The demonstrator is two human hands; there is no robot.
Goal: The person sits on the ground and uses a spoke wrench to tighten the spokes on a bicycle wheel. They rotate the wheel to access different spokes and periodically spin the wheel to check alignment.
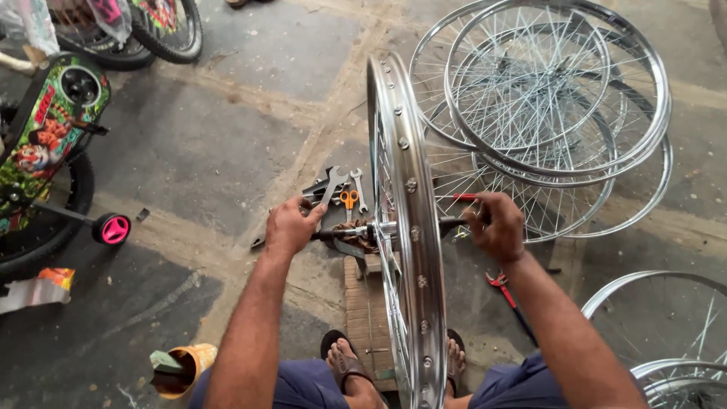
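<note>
A silver wheel is held upright and edge-on between the knees, its rim running from the top of the view down past the sandalled feet. The left end of its axle is gripped by the left hand, whose fingers are clenched around it. The right end is grasped by the right hand, fingers curled shut over a dark handle; whether that is a tool or the axle itself cannot be told. Beneath the hub a wooden block is seen on the concrete floor. Just beyond the left hand, spanners and orange-handled scissors are laid out. Red pliers lie near the right forearm. A stack of spoked wheels is piled to the upper right, and a child's bicycle with a pink stabiliser wheel is parked well to the left.
</note>
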